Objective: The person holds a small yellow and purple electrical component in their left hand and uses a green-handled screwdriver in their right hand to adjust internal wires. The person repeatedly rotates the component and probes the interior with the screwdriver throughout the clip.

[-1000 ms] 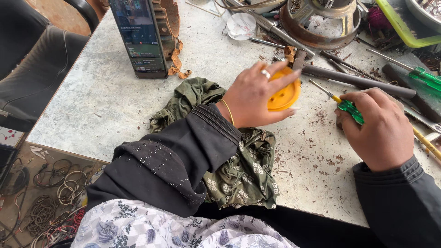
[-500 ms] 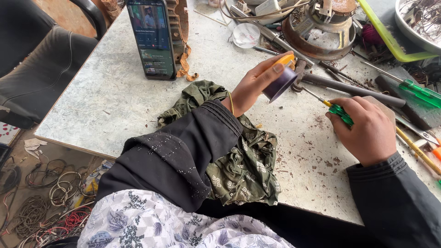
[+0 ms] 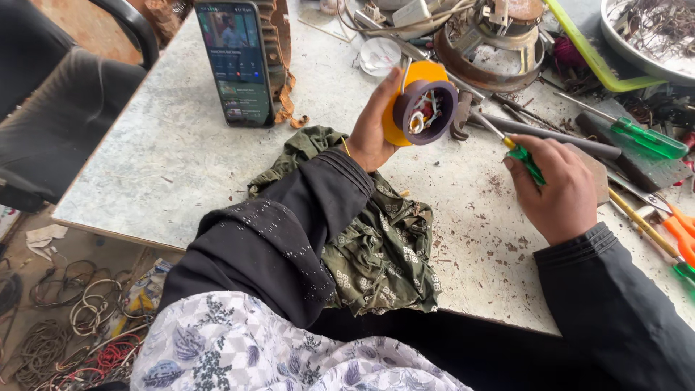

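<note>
Bare table (image 3: 145,166) left of hands, clutter beyond

A grey, speckled table (image 3: 166,159) carries a phone (image 3: 236,61) propped upright, a green cloth (image 3: 380,250) at the near edge, a spare screwdriver (image 3: 637,134), a metal rod (image 3: 550,137), orange-handled pliers (image 3: 677,232) (partly cut off) and a rusty motor part (image 3: 492,43).

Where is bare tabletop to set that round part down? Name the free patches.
Free: the pale tabletop between the propped phone, the green cloth and the near edge; a smaller gritty patch between the cloth and the right hand. Crowded: the far right, with tools, a green-handled screwdriver and a round metal housing.
</note>
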